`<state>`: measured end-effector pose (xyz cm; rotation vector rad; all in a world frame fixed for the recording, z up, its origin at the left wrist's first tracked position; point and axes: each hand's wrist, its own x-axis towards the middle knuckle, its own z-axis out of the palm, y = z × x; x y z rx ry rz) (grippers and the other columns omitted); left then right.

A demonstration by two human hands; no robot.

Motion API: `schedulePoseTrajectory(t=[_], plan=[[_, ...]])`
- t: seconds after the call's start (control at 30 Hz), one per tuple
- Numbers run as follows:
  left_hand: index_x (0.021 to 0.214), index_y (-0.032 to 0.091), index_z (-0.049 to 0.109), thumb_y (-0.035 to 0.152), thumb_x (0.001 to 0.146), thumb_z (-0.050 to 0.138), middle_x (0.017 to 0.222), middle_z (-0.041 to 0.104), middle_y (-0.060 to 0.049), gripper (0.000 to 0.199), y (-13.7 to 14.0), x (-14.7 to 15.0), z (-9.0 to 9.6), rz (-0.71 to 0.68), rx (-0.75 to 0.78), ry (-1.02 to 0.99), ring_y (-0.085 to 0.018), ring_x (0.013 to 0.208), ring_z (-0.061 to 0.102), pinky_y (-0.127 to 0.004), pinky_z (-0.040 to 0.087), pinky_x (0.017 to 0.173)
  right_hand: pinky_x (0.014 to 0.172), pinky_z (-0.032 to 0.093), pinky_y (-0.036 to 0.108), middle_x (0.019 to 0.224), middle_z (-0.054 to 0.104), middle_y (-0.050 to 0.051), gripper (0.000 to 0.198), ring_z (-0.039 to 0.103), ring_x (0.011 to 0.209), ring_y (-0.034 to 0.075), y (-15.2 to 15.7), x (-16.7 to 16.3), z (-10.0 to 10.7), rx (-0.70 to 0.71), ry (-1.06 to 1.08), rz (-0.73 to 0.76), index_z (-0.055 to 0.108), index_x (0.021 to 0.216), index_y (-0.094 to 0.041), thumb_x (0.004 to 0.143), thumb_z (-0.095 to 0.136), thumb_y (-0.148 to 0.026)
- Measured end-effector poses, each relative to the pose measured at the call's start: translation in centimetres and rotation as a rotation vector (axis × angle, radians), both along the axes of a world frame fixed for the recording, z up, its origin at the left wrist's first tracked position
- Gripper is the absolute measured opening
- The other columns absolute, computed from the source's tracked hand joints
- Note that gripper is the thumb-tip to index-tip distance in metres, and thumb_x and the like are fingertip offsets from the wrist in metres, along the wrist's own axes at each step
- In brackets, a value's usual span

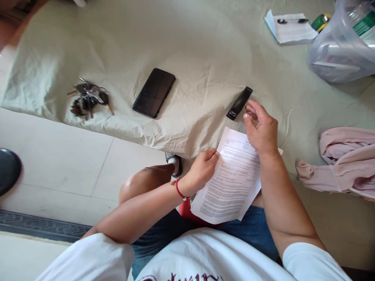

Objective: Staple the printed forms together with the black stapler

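Printed paper sheets [227, 179] lie tilted over my lap, their top edge at the edge of the cloth-covered table. My left hand [203, 169] pinches their left edge between thumb and fingers. Over the sheets' upper right side hovers my right hand [262, 127], fingers bent and thumb apart, with nothing in it. Just beyond those fingertips rests a black stapler [240, 102] on the cloth, apart from the hand as far as I can see.
On the cloth [199, 43] lie a black phone [154, 93] and a bunch of keys [89, 97]. A pen [293, 21] rests on a notepad [295, 35] beside a translucent plastic container [336, 58]. Folded pink fabric [345, 164] sits at the right.
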<state>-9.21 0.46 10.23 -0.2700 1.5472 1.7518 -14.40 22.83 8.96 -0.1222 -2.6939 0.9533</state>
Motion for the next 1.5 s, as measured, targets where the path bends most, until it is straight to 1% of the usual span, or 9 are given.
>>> schedulePoseTrajectory(t=[0.2,0.37,0.47,0.67,0.83,0.97,1.07,1.2,1.5], plan=[[0.090,0.018,0.066,0.029,0.110,0.055,0.095,0.066,-0.004,0.025,0.2,-0.1,-0.7,-0.016,0.134,0.023,-0.017,0.087,0.060,-0.030,0.048,0.084,0.079,0.064,0.041,0.093,0.086,0.005,0.032,0.082,0.082,0.025,1.1,1.3,1.5,0.021,-0.111,0.021,0.080,0.104,-0.026,0.107,0.059,-0.050],[0.094,0.018,0.067,0.028,0.109,0.057,0.092,0.067,-0.001,0.020,0.6,-0.3,-1.1,0.022,0.180,-0.020,-0.015,0.086,0.060,-0.028,0.049,0.086,0.062,0.045,0.034,0.071,0.074,0.003,0.045,0.066,0.064,0.020,1.1,2.2,1.9,0.283,-0.153,0.063,0.079,0.092,-0.025,0.111,0.049,-0.053],[0.094,0.018,0.067,0.026,0.109,0.057,0.091,0.067,-0.001,0.020,0.7,-0.2,-1.0,0.049,0.207,-0.049,-0.014,0.083,0.060,-0.028,0.049,0.085,0.059,0.033,0.034,0.065,0.067,0.004,0.052,0.059,0.062,0.019,0.4,2.6,2.3,0.430,-0.087,0.026,0.076,0.084,-0.024,0.113,0.043,-0.052],[0.099,0.017,0.067,0.029,0.107,0.065,0.096,0.068,-0.002,0.015,1.0,0.1,-1.2,0.119,0.265,-0.132,-0.014,0.086,0.062,-0.026,0.050,0.082,0.057,0.021,0.035,0.060,0.058,0.004,0.058,0.048,0.059,0.017,-0.9,2.9,2.5,0.494,-0.103,0.017,0.056,0.065,-0.023,0.112,0.043,-0.053],[0.097,0.018,0.067,0.037,0.108,0.065,0.092,0.065,-0.001,0.022,1.5,1.3,-1.9,0.098,0.193,-0.072,-0.016,0.086,0.060,-0.029,0.050,0.084,0.059,0.017,0.036,0.054,0.044,0.000,0.055,0.029,0.054,0.015,0.5,1.8,1.9,0.449,-0.210,-0.045,0.035,0.061,-0.023,0.105,0.053,-0.050],[0.101,0.019,0.072,0.046,0.106,0.068,0.102,0.072,-0.005,0.028,1.8,2.9,-2.4,0.061,0.157,0.013,-0.021,0.101,0.065,-0.034,0.050,0.097,0.058,0.020,0.035,0.053,0.032,-0.003,0.056,0.024,0.053,0.013,2.5,1.0,2.4,0.301,-0.231,-0.085,0.028,0.061,-0.024,0.102,0.059,-0.046],[0.112,0.019,0.075,0.057,0.100,0.076,0.115,0.078,-0.009,0.040,1.8,3.9,-2.4,0.037,0.324,-0.133,-0.027,0.113,0.070,-0.041,0.051,0.107,0.058,0.023,0.035,0.054,0.029,-0.004,0.057,0.027,0.054,0.012,3.1,0.9,2.8,0.174,-0.231,-0.024,0.027,0.061,-0.024,0.102,0.061,-0.042],[0.116,0.016,0.079,0.060,0.086,0.090,0.108,0.082,-0.012,0.054,1.5,4.0,-2.5,-0.037,0.536,-0.408,-0.027,0.099,0.076,-0.043,0.056,0.101,0.058,0.023,0.034,0.056,0.027,-0.004,0.057,0.027,0.056,0.012,2.8,1.0,3.0,0.086,-0.231,0.058,0.028,0.061,-0.023,0.103,0.062,-0.041],[0.101,0.020,0.082,0.059,0.086,0.092,0.102,0.082,-0.004,0.042,1.3,2.7,-2.6,0.217,0.397,-0.299,-0.021,0.096,0.074,-0.034,0.058,0.093,0.058,0.022,0.035,0.055,0.029,-0.004,0.058,0.026,0.055,0.012,1.6,0.9,1.9,0.070,-0.271,0.091,0.027,0.062,-0.023,0.104,0.062,-0.042]])
